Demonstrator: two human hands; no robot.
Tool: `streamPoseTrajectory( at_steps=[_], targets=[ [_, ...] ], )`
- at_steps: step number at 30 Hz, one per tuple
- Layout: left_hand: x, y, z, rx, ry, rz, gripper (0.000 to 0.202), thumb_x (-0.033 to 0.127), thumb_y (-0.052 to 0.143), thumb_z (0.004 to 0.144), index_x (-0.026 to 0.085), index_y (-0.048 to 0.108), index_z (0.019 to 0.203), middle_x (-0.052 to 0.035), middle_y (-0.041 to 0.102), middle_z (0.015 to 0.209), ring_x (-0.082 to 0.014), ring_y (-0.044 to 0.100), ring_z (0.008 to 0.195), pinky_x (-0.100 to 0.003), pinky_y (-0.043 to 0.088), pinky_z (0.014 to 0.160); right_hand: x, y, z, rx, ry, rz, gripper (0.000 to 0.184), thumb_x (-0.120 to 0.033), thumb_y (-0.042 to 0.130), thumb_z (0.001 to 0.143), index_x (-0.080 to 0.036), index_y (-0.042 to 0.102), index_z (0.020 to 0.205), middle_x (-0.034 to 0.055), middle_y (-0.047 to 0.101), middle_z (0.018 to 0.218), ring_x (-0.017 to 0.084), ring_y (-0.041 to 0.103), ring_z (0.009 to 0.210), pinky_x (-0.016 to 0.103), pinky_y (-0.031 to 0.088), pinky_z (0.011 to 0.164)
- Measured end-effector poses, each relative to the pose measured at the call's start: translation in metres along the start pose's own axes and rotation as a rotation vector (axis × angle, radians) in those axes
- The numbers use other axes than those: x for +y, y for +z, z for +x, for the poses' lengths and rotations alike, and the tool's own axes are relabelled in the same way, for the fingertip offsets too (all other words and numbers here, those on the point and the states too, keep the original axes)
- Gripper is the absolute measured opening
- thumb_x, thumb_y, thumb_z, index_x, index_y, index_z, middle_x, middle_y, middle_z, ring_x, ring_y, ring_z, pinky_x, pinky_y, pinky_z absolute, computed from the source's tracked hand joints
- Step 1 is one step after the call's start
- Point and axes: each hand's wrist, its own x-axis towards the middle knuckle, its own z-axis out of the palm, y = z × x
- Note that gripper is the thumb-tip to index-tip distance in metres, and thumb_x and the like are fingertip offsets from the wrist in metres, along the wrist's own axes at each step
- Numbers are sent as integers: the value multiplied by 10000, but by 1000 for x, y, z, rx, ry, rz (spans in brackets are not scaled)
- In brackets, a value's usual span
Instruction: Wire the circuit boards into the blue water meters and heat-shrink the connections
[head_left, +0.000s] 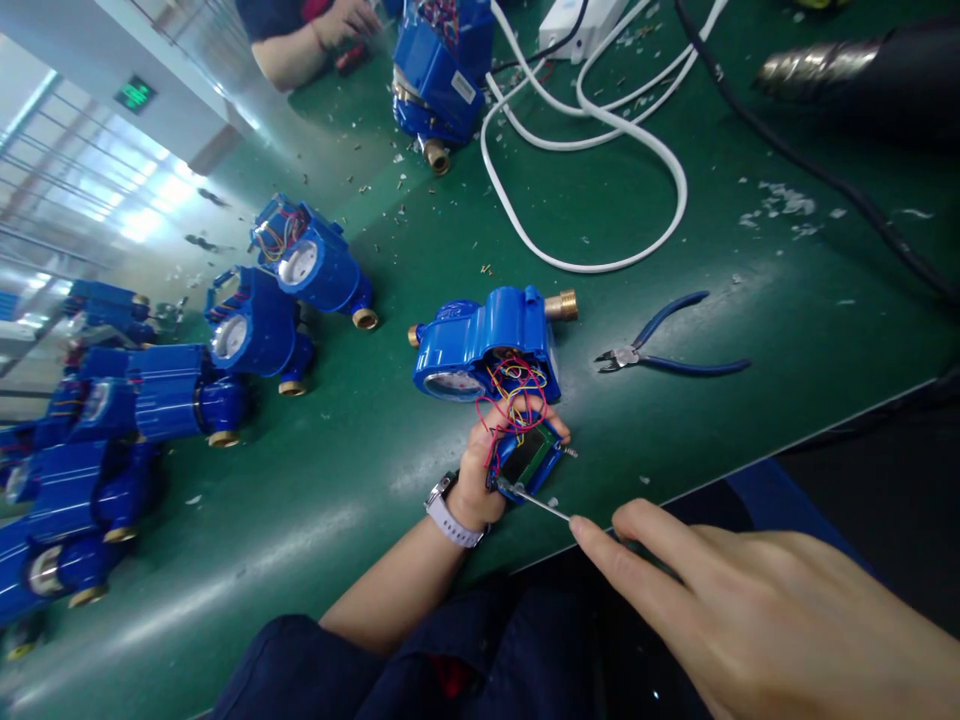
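My left hand is closed around a small blue lid with a circuit board, held just off the near table edge. Red, yellow and blue wires run from it up into an open blue water meter lying on the green table. My right hand is close to the camera at the lower right, fingers pinched on a thin metal screwdriver whose tip touches the lid's corner.
Blue-handled cutters lie right of the meter. Several more blue meters crowd the left side. A white cable loops at the back, with a black heat gun at the far right. Another person's hand works beyond.
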Motion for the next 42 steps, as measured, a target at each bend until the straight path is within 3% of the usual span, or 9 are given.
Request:
streamPoseTrajectory(
  at_steps=[3, 7, 13, 19, 25, 31, 33, 38, 42],
  targets=[
    [-1, -1, -1, -23, 17, 6, 458, 545, 466, 881, 160, 614, 1080, -99, 668, 937, -231, 636, 858, -384, 527, 814, 0, 3, -5, -9, -38, -23, 539, 15, 393, 590, -141, 697, 1006, 70, 739, 805, 143, 588, 393, 267, 406, 305],
    [-2, -2, -1, -28, 19, 24, 503, 580, 466, 866, 148, 609, 1082, -110, 667, 943, -249, 640, 870, -408, 521, 826, 0, 7, -16, -49, -157, -131, 512, 20, 400, 702, -89, 666, 1125, 132, 743, 936, 187, 675, 555, 266, 508, 411],
    [1, 0, 1, 7, -27, 59, 533, 626, 486, 834, 149, 607, 1039, -112, 664, 915, -248, 636, 846, -409, 520, 805, -2, 22, -27, -25, 68, 148, 513, 30, 363, 770, -134, 672, 1145, 78, 710, 882, 108, 628, 519, 206, 500, 454],
    [2, 2, 2, 9, -43, 15, 513, 593, 525, 812, 136, 610, 1028, -114, 679, 899, -245, 636, 840, -400, 518, 807, 0, 43, -38, 77, -31, 8, 489, -25, 286, 889, -106, 624, 1234, 133, 707, 965, 177, 675, 678, 275, 537, 543],
    [1, -1, 2, -19, -48, -12, 488, 564, 514, 831, 141, 622, 1049, -116, 688, 913, -244, 639, 833, -405, 525, 809, -5, 47, -31, 30, 246, 555, 353, -74, 388, 950, -122, 646, 1187, 75, 701, 934, 104, 687, 763, 164, 561, 684],
    [3, -1, 3, -24, -32, -16, 470, 560, 533, 820, 156, 649, 1031, -97, 683, 897, -241, 633, 816, -396, 525, 786, -1, 54, -38, 116, -4, 64, 453, -32, 300, 927, -105, 622, 1237, 129, 712, 960, 183, 693, 702, 269, 560, 567],
    [4, 0, 3, 1, -39, -1, 473, 576, 524, 820, 170, 656, 1023, -90, 679, 879, -241, 625, 797, -403, 520, 779, -1, 56, -37, 108, 22, 168, 433, -46, 318, 937, -106, 620, 1241, 120, 711, 970, 162, 691, 703, 246, 567, 588],
    [8, 2, 5, 23, -61, 30, 523, 630, 506, 807, 164, 637, 1006, -95, 671, 836, -252, 626, 765, -429, 518, 765, -5, 57, -27, 91, 291, 641, 292, -131, 444, 966, -129, 666, 1155, 63, 716, 921, 112, 699, 795, 158, 568, 702],
    [8, 2, 7, 32, -38, 40, 530, 633, 504, 800, 150, 611, 991, -100, 665, 820, -257, 631, 743, -439, 518, 749, -2, 64, -31, 175, 46, 204, 431, -57, 303, 951, -99, 642, 1214, 118, 717, 930, 171, 692, 669, 264, 564, 551]
  ],
)
